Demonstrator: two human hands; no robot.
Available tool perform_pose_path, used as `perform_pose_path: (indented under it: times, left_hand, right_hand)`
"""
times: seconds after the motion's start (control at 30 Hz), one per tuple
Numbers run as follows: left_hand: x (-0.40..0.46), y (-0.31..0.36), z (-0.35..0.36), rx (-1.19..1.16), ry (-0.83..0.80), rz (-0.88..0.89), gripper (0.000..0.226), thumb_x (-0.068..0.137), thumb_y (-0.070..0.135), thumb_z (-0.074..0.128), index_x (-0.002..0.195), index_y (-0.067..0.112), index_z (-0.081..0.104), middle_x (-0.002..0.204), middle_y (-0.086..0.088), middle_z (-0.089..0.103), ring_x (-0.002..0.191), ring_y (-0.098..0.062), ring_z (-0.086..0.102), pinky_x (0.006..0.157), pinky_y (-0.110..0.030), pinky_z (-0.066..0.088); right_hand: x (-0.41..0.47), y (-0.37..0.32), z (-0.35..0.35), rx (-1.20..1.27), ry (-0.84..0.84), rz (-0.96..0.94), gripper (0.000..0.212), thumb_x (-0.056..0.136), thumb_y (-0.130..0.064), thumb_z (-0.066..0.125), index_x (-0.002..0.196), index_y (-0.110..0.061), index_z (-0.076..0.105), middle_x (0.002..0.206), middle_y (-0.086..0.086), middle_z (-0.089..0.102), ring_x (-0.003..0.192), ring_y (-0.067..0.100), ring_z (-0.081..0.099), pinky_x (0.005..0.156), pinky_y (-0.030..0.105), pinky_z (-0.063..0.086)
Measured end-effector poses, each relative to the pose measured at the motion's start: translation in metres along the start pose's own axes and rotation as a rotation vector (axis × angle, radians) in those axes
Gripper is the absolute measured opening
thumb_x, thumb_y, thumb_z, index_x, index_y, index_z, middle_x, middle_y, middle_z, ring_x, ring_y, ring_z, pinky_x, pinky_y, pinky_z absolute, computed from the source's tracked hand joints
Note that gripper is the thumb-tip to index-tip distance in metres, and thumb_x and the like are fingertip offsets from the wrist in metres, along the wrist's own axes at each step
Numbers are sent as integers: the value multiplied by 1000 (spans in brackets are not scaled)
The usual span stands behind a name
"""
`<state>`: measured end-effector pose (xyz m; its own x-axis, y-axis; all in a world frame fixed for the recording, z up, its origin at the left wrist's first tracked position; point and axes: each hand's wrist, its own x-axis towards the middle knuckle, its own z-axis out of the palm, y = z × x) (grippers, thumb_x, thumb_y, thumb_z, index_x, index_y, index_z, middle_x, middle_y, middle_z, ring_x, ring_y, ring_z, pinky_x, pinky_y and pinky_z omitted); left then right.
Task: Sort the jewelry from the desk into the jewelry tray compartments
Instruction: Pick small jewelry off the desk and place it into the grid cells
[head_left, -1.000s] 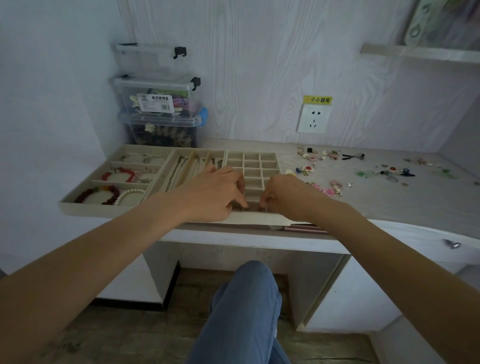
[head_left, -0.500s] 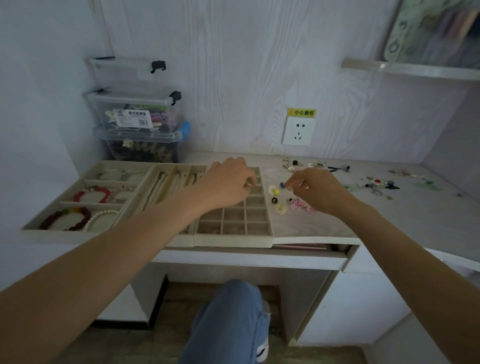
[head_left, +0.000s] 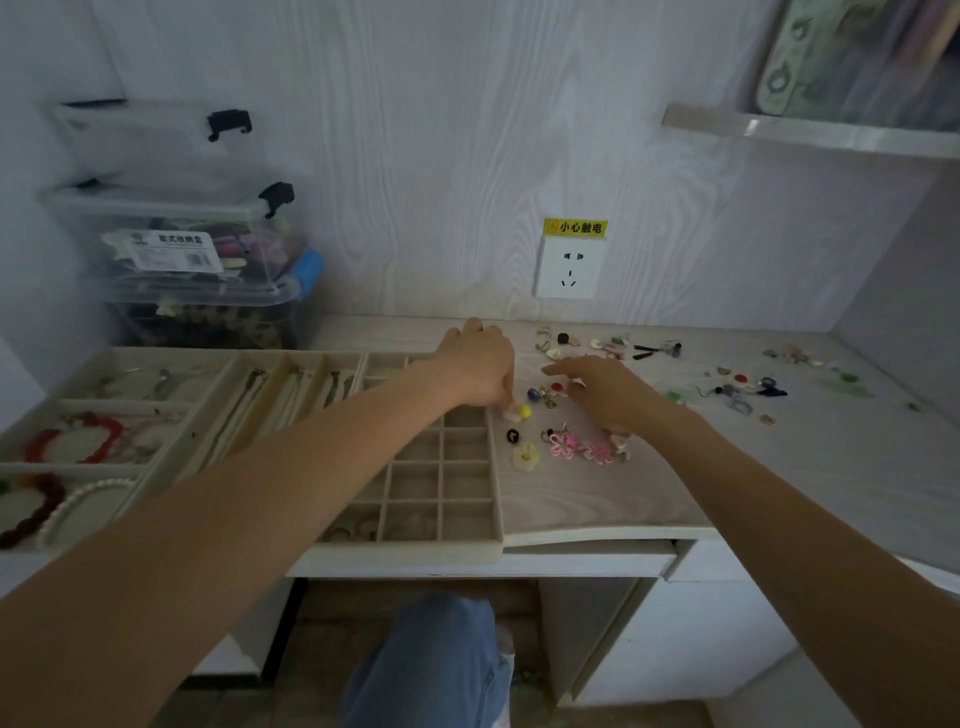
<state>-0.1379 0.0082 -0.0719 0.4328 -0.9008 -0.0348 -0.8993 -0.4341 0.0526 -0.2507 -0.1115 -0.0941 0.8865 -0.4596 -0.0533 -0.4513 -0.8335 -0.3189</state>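
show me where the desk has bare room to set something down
Bare desk lies along the front edge, between the tray wall and the pink flower piece; more further right, toward the corner. It is crowded around both hands and in the scattered jewelry toward the wall.

We see both arms reaching over the pale desk (head_left: 779, 467), the left hand (head_left: 480, 366) with fingers curled down at the right edge of the grid jewelry tray (head_left: 496, 467), its fingertips at a small yellow piece (head_left: 524, 411), though we cannot tell whether it grips it. The right hand (head_left: 605, 392) hovers palm down, fingers relaxed, over loose earrings, just behind a pink flower ornament (head_left: 576, 447) and a pale flower piece (head_left: 525, 457). Left of the grid, other tray sections hold chains, a red bead bracelet (head_left: 78, 441) and a white pearl bracelet (head_left: 78, 501), with stacked clear storage boxes (head_left: 197, 260) behind them against the wall.
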Motion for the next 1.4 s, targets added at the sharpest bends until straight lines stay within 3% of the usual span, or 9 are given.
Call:
perform_pose_path:
  times: [0.3,0.4,0.5,0.67,0.83,0.97,1.07,1.2,1.4]
  left_hand:
    - [7,-4,7,-167,84,-3,16,84,27,65,96,18,72,111,1,61,112,-23,42,89,-32,33]
    - [0,-8,3,-392,118,-24,15,85,24,65,92,11,71,95,3,65,93,-13,56,75,-21,40]
    - [-10,-13,-3,-568,155,-70,19,86,28,65,84,9,63,80,5,60,73,-6,53,59,-15,39]
    - [-25,-17,-7,-817,158,-119,18,84,21,67,74,10,57,75,-1,72,74,-9,69,75,-24,52]
    - [-37,-12,-11,-925,145,-131,17,83,14,68,72,11,56,71,-2,71,70,-11,71,61,-16,48]
    - [-44,-12,-11,-974,119,-139,17,83,11,68,70,9,58,74,-6,72,71,-9,71,59,-12,49]
    - [-47,-15,-10,-1010,131,-153,18,83,9,68,68,9,57,72,-6,72,71,-9,70,57,-12,47]
    - [-56,-20,-12,-1119,222,-168,22,84,6,66,69,8,50,76,-10,71,73,-10,71,60,-15,52]
    - [-77,-22,-17,-1240,238,-114,24,86,-3,61,71,8,46,82,-15,72,73,-16,72,60,-16,54]
  right_hand:
    - [7,2,2,-85,12,-31,39,98,-4,36,130,-14,55,140,5,49,127,22,47,104,28,34]
    - [6,3,2,-93,23,-27,39,98,-2,36,129,-14,56,139,5,51,125,22,49,103,27,35]
    - [4,3,1,-113,29,-22,36,96,-1,40,125,-11,59,135,6,54,122,22,51,102,28,38]
    - [10,5,6,-35,108,3,17,87,-2,56,102,-7,64,115,8,62,104,22,58,88,29,45]
    - [16,-2,-4,25,10,30,38,80,-7,70,116,-6,59,120,9,58,110,22,55,79,22,37]
    - [16,-9,-7,-22,26,17,23,87,-15,64,106,-4,65,105,7,60,98,24,57,60,16,34]
    - [12,-8,-6,371,139,49,8,88,-13,62,82,-7,62,81,7,59,75,19,56,62,19,43]
    - [4,-10,-10,1060,107,211,16,91,-4,56,105,4,59,101,19,65,81,19,66,69,20,55]
    - [-11,-25,-15,1657,-45,268,27,91,12,41,108,4,60,109,20,63,94,23,66,69,23,59]
